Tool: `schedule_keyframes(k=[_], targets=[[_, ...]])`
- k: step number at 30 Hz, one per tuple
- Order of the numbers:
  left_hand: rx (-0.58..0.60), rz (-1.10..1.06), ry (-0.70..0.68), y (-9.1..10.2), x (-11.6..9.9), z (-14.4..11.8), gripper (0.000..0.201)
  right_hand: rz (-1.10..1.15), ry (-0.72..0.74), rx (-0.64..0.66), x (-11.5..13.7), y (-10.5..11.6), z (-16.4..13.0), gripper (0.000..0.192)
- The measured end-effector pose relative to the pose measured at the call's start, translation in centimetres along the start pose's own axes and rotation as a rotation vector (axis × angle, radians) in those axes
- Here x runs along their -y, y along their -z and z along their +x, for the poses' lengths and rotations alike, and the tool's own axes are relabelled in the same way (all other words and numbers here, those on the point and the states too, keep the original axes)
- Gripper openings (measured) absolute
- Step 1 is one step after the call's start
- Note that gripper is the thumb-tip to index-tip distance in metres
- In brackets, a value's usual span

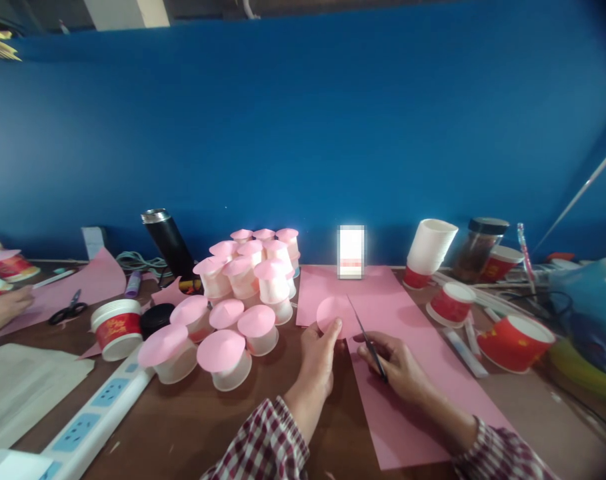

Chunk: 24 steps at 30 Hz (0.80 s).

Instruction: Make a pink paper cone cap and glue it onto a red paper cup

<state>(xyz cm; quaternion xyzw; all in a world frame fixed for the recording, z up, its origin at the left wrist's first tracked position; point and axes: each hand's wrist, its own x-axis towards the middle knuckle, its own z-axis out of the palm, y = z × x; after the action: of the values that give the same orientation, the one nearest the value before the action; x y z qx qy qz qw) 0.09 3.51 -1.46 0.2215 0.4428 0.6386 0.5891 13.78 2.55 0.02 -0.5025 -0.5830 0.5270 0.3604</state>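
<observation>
A: What do the 2 hands hold?

B: The left hand pinches a pink paper circle by its lower edge, above the pink sheet. The right hand grips scissors, blades touching the circle.

A: And beside them?

B: Pink-topped cups crowd the table to the left.

Brown table, pink paper, cups, power strip
</observation>
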Motion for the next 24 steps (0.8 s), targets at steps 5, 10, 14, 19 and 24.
schedule_keyframes(k=[5,10,14,19,24], targets=[[0.001,0.019,-0.010,0.12,0.31,0.05,0.035,-0.020,0.029,-0.003,0.21,0.10,-0.07,0.058],[0.011,0.015,-0.003,0.20,0.38,0.04,0.037,-0.018,0.042,-0.002,0.20,0.12,0.00,0.058],[0.016,0.021,-0.004,0.06,0.13,-0.06,0.035,-0.019,0.031,-0.009,0.33,0.06,0.01,0.058],[0.024,0.000,-0.011,-0.05,-0.13,-0.13,0.035,-0.008,0.016,-0.024,0.66,-0.07,-0.11,0.059],[-0.005,-0.002,-0.007,-0.13,-0.33,-0.17,0.032,0.028,-0.043,-0.038,0.58,-0.21,-0.16,0.060]])
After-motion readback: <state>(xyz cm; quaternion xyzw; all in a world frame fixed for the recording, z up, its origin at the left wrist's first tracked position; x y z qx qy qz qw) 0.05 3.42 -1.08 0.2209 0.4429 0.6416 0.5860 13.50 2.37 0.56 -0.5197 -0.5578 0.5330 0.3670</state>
